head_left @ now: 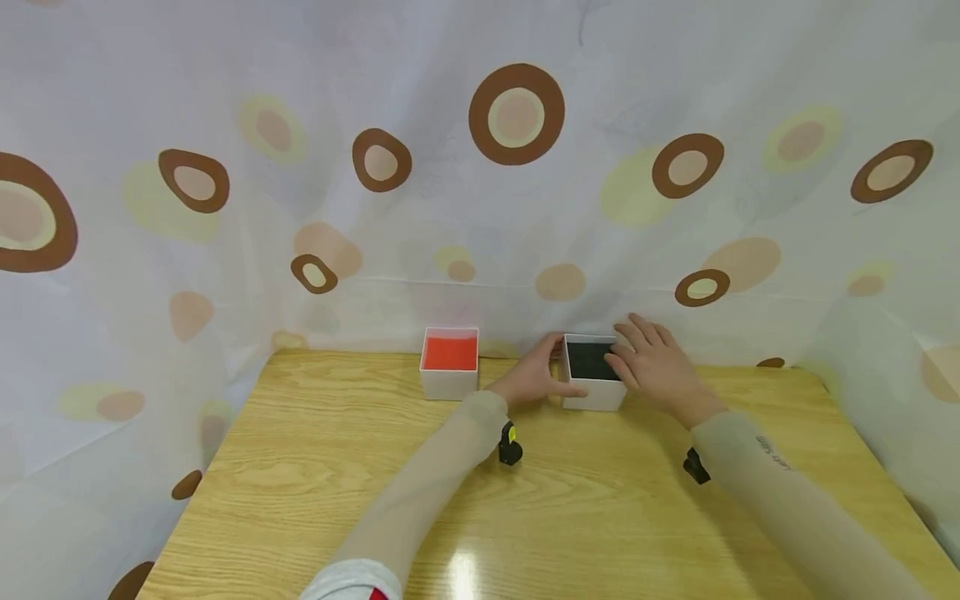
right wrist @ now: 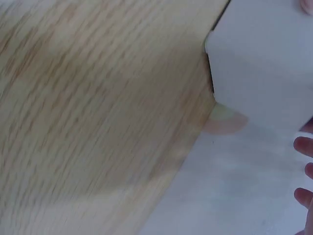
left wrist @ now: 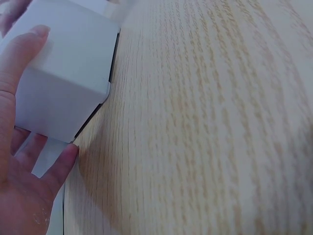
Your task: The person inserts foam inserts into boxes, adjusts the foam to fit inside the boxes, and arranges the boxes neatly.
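Observation:
A white box (head_left: pixel 594 395) with a dark, nearly black inside stands near the table's back edge. My left hand (head_left: pixel 531 377) holds it from the left, the thumb on its front wall and the fingers round the left side toward the back. In the left wrist view the thumb lies against the white wall (left wrist: pixel 78 44) and the fingertips touch its lower edge. My right hand (head_left: pixel 654 367) is at the box's right rim with fingers fairly straight and spread; in the right wrist view its fingertips (right wrist: pixel 303 147) are partly cut off. What fills the box cannot be made out.
A second white box (head_left: pixel 448 385), bright orange-red inside, stands to the left of my left hand. Both are on a light wooden table (head_left: pixel 585 517). A white cloth (head_left: pixel 450 217) with brown and yellow spots hangs behind the table and at its sides.

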`<state>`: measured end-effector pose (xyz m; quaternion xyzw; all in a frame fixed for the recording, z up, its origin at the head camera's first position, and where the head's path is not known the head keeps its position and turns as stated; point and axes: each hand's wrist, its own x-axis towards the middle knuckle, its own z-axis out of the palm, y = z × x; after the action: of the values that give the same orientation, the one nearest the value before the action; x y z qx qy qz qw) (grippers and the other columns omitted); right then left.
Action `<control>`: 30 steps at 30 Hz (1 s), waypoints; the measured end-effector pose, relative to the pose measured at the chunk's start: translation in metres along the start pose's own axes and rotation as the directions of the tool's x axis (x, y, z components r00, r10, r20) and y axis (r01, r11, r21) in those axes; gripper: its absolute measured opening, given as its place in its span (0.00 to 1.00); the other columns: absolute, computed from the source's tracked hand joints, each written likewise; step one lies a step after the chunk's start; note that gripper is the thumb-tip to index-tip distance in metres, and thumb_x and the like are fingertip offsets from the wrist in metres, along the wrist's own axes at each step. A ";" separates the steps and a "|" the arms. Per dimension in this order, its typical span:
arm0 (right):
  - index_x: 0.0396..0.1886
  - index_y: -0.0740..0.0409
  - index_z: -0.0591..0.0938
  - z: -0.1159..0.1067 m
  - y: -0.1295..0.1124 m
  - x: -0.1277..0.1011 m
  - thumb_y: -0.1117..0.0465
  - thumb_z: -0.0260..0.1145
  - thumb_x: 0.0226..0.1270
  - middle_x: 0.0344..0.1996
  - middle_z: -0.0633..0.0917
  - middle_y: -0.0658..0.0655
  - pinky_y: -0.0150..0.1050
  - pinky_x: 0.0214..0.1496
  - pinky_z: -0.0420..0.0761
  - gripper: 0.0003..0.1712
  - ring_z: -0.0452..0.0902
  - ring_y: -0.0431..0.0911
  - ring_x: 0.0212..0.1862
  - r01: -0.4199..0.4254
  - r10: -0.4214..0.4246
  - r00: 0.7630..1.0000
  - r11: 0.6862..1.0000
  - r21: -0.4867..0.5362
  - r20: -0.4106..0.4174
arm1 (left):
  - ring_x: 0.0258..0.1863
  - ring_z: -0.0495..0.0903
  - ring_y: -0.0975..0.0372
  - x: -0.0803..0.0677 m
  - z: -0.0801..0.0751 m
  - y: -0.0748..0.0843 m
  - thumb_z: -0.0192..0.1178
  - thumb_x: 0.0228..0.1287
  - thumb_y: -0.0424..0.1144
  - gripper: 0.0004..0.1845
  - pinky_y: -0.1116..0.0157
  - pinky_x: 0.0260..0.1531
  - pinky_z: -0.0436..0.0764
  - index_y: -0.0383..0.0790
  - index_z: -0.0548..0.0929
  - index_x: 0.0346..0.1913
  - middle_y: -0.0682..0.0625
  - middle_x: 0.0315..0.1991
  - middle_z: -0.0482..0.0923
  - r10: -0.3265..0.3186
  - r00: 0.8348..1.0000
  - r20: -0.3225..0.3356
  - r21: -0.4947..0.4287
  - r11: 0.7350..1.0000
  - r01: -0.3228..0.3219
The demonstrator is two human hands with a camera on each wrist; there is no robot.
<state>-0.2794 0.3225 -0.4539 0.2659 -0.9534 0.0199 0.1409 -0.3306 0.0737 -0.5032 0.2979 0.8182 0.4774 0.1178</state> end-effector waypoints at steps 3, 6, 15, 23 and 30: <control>0.60 0.66 0.84 0.000 -0.003 0.005 0.51 0.47 0.86 0.72 0.72 0.68 0.66 0.76 0.58 0.28 0.55 0.66 0.78 -0.028 0.027 0.999 0.999 0.024 0.037 | 0.72 0.68 0.59 0.001 -0.002 0.001 0.82 0.53 0.51 0.58 0.65 0.72 0.67 0.44 0.56 0.81 0.48 0.75 0.64 0.003 1.000 -0.005 0.005 1.000 -0.003; 0.54 0.68 0.87 -0.002 -0.003 0.007 0.53 0.43 0.87 0.70 0.74 0.69 0.67 0.76 0.57 0.30 0.56 0.67 0.77 -0.054 0.054 0.999 0.991 0.126 -0.001 | 0.71 0.69 0.59 0.002 -0.003 0.001 0.82 0.53 0.51 0.57 0.65 0.72 0.67 0.43 0.57 0.80 0.48 0.74 0.65 0.005 1.000 -0.003 0.006 1.000 -0.005; 0.30 0.61 0.92 0.000 0.002 0.005 0.53 0.47 0.87 0.54 0.84 0.67 0.65 0.73 0.63 0.33 0.67 0.67 0.70 0.078 -0.050 0.982 0.986 0.149 -0.184 | 0.70 0.69 0.60 0.001 -0.006 0.005 0.82 0.53 0.48 0.56 0.66 0.72 0.67 0.43 0.57 0.80 0.49 0.73 0.66 -0.004 1.000 -0.011 0.002 1.000 0.004; 0.35 0.63 0.92 0.002 0.001 -0.002 0.52 0.49 0.87 0.60 0.81 0.68 0.67 0.72 0.63 0.30 0.64 0.67 0.71 0.038 -0.020 0.993 0.987 0.154 -0.117 | 0.73 0.67 0.59 -0.001 -0.004 0.006 0.82 0.53 0.51 0.59 0.65 0.74 0.65 0.43 0.56 0.81 0.47 0.76 0.63 -0.008 1.000 0.003 0.020 1.000 0.008; 0.45 0.65 0.90 0.008 0.003 -0.008 0.54 0.54 0.83 0.63 0.79 0.69 0.67 0.72 0.64 0.23 0.66 0.67 0.71 0.027 -0.010 0.992 0.991 0.132 -0.123 | 0.73 0.66 0.60 -0.002 -0.002 0.005 0.82 0.53 0.49 0.59 0.66 0.74 0.64 0.44 0.55 0.81 0.48 0.77 0.63 0.002 1.000 -0.003 0.018 1.000 -0.002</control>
<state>-0.2770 0.3280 -0.4640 0.2819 -0.9370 0.0986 0.1812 -0.3284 0.0731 -0.4982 0.2988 0.8223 0.4708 0.1134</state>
